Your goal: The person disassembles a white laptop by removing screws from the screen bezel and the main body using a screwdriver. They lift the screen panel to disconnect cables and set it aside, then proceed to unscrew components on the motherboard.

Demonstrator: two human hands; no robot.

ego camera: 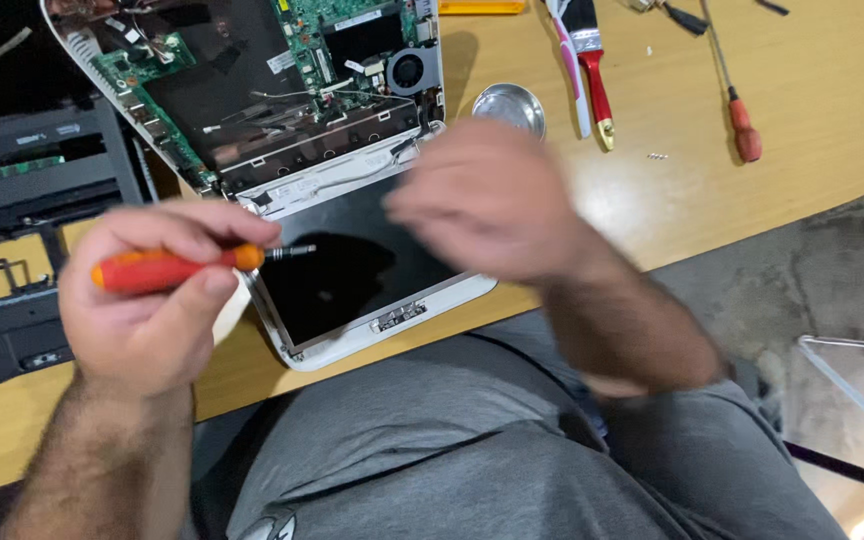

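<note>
Head view: the left hand (142, 300) was closed around the orange-and-red plastic handle of a small screwdriver (177, 268), its fingers (187, 232) curled and pressed together over the grip, the thumb underneath. The screwdriver lay nearly level, its dark metal tip pointing right, just above the left edge of the opened white-framed laptop (352, 230). The laptop lay on the light wooden desk (812, 110), its dark display panel facing up near the desk's front edge and its base with the exposed green circuit board (322, 45) and round black fan (409, 70) farther back. The right hand (497, 200) was blurred above the hinge area and the display; whether its fingers were spread or pinching anything could not be told. A small round metal dish (509, 105) stood on the desk just behind the right hand. Farther right lay a red-handled paintbrush (592, 75) and a second screwdriver with a red handle and long thin shaft (737, 105), well apart from both hands. A black plastic laptop cover (22, 210) lay at the left, beside the left hand.
</note>
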